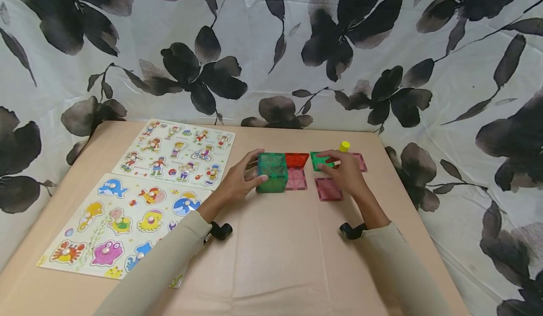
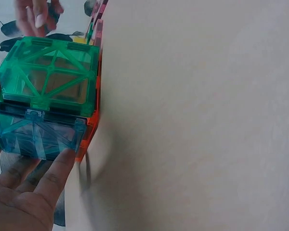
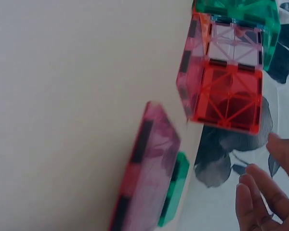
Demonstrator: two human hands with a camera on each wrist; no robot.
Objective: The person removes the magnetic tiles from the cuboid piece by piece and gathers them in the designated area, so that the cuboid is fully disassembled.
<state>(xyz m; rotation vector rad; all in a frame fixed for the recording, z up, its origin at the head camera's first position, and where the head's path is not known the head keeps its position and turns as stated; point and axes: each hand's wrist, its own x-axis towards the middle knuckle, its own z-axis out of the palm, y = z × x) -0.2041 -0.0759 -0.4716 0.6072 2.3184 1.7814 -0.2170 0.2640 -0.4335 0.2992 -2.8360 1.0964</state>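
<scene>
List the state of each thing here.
Left hand: holds cube
Cube: assembled
Right hand: holds nothing visible
Red tile: touching middle pink tile
Front pink tile: flat, apart from cube
Green tile: partly covered by right hand
Yellow piece: partly hidden
Boards: flat

Block [image 1: 272, 171]: translucent green top, blue side, crossed lattice. Adjoining tile [image 3: 229, 98]: red, same lattice. Loose near tile [image 1: 328, 190]: pink. Cylinder [image 1: 345, 145]: yellow. Desk [image 1: 280, 259]: pale peach. Backdrop cloth [image 1: 263, 47]: white, black-grey floral. 2 boards [image 1: 135, 231]: white, multicoloured printed figures. Sleeves [image 1: 157, 264]: plain beige.
</scene>
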